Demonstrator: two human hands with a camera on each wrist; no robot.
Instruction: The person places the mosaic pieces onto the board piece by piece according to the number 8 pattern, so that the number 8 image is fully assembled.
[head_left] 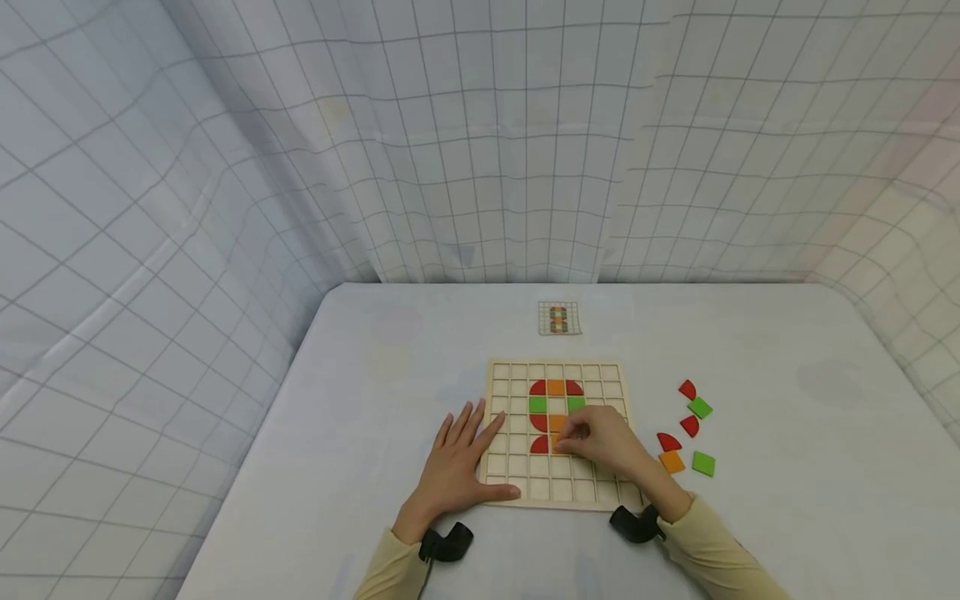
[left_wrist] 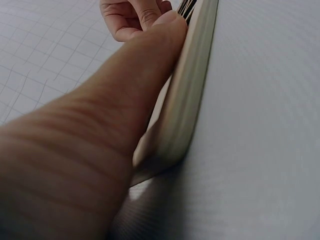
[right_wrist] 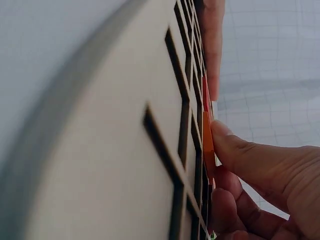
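This looks like a lab-style booth: grid-patterned white curtains (head_left: 487, 167) (a little rumpled) enclose a plain white table (head_left: 360, 433) on three sides.

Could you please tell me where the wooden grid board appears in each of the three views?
Head view: the wooden grid board lies in the lower half, slightly right of centre.
Left wrist view: mainly its edge shows, a steep band running down from the top, right of centre.
Right wrist view: its gridded top fills much of the left and centre, close up.
Shared landmark: the right hand.
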